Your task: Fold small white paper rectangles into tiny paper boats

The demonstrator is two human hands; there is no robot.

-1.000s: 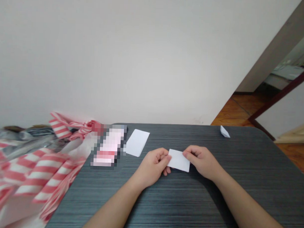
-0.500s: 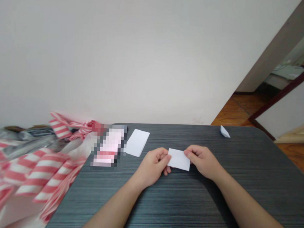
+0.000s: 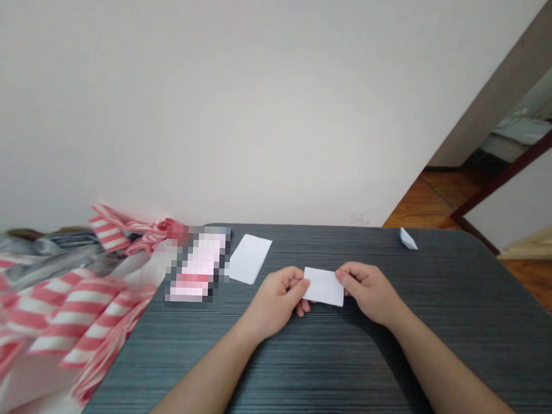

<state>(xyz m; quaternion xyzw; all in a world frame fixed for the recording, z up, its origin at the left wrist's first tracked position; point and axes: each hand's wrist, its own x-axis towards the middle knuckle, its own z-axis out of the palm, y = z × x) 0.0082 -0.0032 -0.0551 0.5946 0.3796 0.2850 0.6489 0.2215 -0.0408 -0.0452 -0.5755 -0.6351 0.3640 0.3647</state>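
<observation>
Both of my hands hold one small white paper rectangle (image 3: 323, 286) just above the dark striped table (image 3: 325, 366). My left hand (image 3: 279, 299) pinches its left edge with thumb and curled fingers. Its right edge is pinched by my right hand (image 3: 368, 292). The paper sits nearly flat, tilted a little toward me. A second white paper sheet (image 3: 249, 258) lies flat on the table, up and left of my left hand.
A small folded white paper piece (image 3: 407, 239) lies near the table's far right corner. Red-and-white striped plastic bags (image 3: 64, 320) are heaped off the table's left side. A blurred-out pink object (image 3: 197, 264) lies at the table's far left edge. A wall stands behind.
The paper and both hands have lifted slightly and moved a little away from me. Its tilt has flattened a bit. Nothing else has moved.
</observation>
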